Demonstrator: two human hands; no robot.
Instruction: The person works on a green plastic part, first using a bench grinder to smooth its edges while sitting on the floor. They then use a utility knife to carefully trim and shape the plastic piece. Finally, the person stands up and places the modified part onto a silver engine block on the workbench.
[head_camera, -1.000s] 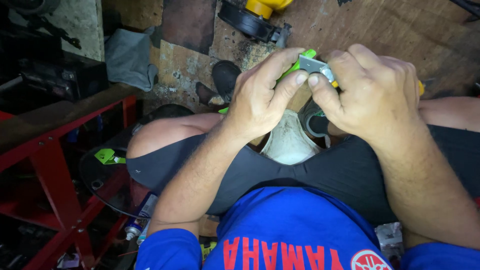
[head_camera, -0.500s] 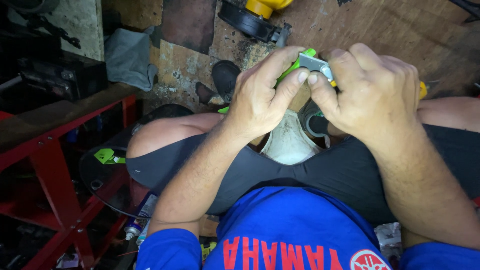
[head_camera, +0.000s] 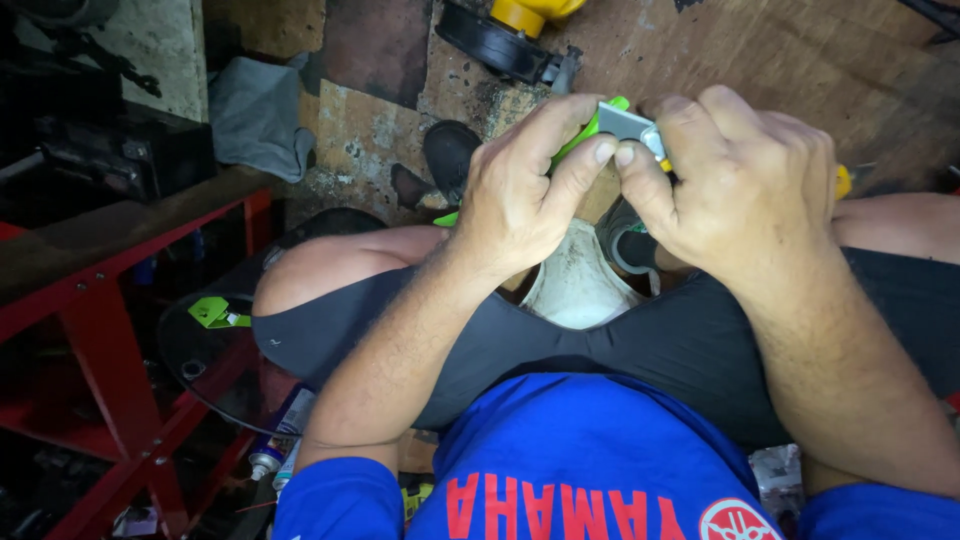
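I sit with my knees apart and both hands raised over my lap. My left hand (head_camera: 520, 195) grips a small part (head_camera: 622, 122) with a bright green body and a grey metal piece on top, thumb and fingers wrapped round it. My right hand (head_camera: 745, 185) closes on the same part from the right, its fingertips pinching the grey metal piece. A yellow tool end (head_camera: 843, 181) shows past my right hand; what holds it is hidden. A white bucket (head_camera: 575, 285) stands between my legs below the hands.
A red metal stand (head_camera: 100, 330) with a wooden top is at my left. A dark round plate with a green tag (head_camera: 215, 312) leans by my left knee. A grey cloth (head_camera: 262, 110), a black-and-yellow power tool (head_camera: 510, 35) and spray cans (head_camera: 275, 445) lie on the floor.
Both hands stay closed on the green and grey part; they have shifted only slightly, with small finger movements on the metal piece.
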